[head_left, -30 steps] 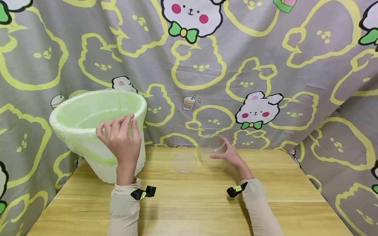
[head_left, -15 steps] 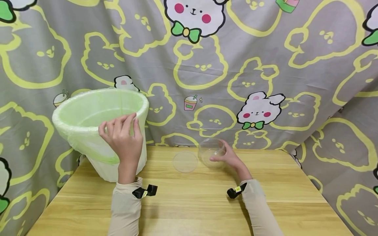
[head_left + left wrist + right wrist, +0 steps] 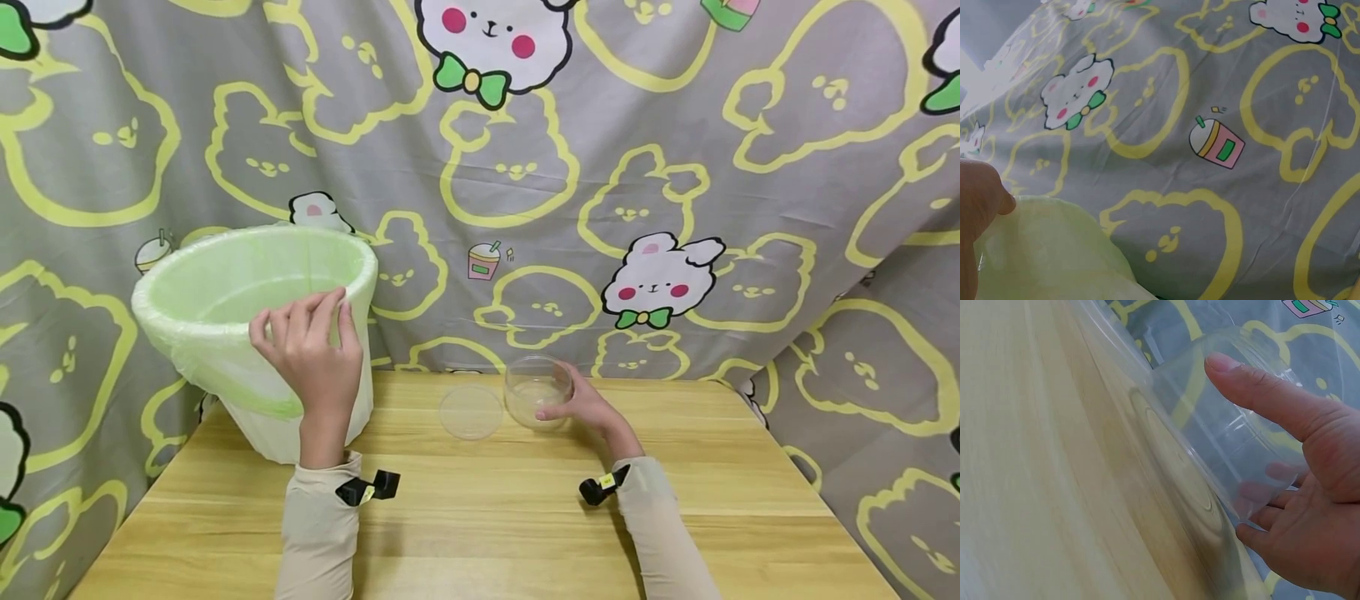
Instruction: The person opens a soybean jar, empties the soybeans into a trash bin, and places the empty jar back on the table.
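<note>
In the head view, my left hand (image 3: 318, 358) grips the near right rim of a white bin (image 3: 255, 333) lined with a pale green bag. The left wrist view shows the thumb at the edge of this green liner (image 3: 1054, 244). My right hand (image 3: 588, 404) holds a clear round plastic container (image 3: 534, 396) from its right side, upright on the table. From the right wrist, its thumb lies along one side of the container (image 3: 1210, 437), with the other fingers round the opposite side. Left of the container, a clear round lid (image 3: 470, 412) lies flat on the wood.
The wooden table (image 3: 480, 517) reaches back to a grey curtain (image 3: 465, 308) printed with yellow outlines and bunnies. The tall bin stands at the table's left rear. A black wrist camera (image 3: 367, 489) sits on the left sleeve, another camera (image 3: 602, 485) on the right.
My right hand has lowered the container a little, and it now stands level on the table. The left hand has stayed on the bin's rim. The head view has shifted slightly.
</note>
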`<state>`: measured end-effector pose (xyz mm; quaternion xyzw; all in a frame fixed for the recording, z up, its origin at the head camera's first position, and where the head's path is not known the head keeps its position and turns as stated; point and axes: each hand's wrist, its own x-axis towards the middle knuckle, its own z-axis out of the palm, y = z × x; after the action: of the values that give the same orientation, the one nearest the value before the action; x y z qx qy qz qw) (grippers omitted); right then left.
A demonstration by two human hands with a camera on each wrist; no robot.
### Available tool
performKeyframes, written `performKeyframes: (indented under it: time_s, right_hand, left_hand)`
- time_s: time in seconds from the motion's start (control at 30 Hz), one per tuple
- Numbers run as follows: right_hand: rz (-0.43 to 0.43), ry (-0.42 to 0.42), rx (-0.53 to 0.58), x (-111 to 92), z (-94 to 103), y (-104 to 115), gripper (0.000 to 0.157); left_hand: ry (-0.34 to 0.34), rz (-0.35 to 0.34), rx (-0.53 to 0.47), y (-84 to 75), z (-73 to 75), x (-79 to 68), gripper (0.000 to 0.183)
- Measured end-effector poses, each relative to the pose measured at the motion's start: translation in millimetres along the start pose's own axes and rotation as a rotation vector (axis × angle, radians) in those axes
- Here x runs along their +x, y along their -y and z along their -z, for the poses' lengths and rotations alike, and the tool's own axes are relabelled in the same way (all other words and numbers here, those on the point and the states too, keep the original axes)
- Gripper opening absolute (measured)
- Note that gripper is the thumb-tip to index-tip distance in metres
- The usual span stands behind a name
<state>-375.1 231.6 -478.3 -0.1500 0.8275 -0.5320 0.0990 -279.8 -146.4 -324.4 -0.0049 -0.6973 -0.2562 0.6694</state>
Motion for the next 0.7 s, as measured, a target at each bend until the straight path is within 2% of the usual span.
performKeyframes:
  time_s: [0.2,0.43,0.7]
  right_hand:
    - [0.013,0.014,-0.011,2.2,0.6,-2.2,0.116]
    - [0.013,0.055,0.032,1.1,-1.7,-1.1,0.118]
    - [0.029,0.063,0.016,1.2,-2.7,-3.1,0.117]
  left_hand:
    - [-0.004,0.004,0.002,1.5,1.5,0.5,0.016]
    - [-0.004,0.004,-0.002,0.4,1.7,0.0,0.015]
    - [0.002,-0.004,0.009,1.3,0.1,0.5,0.015]
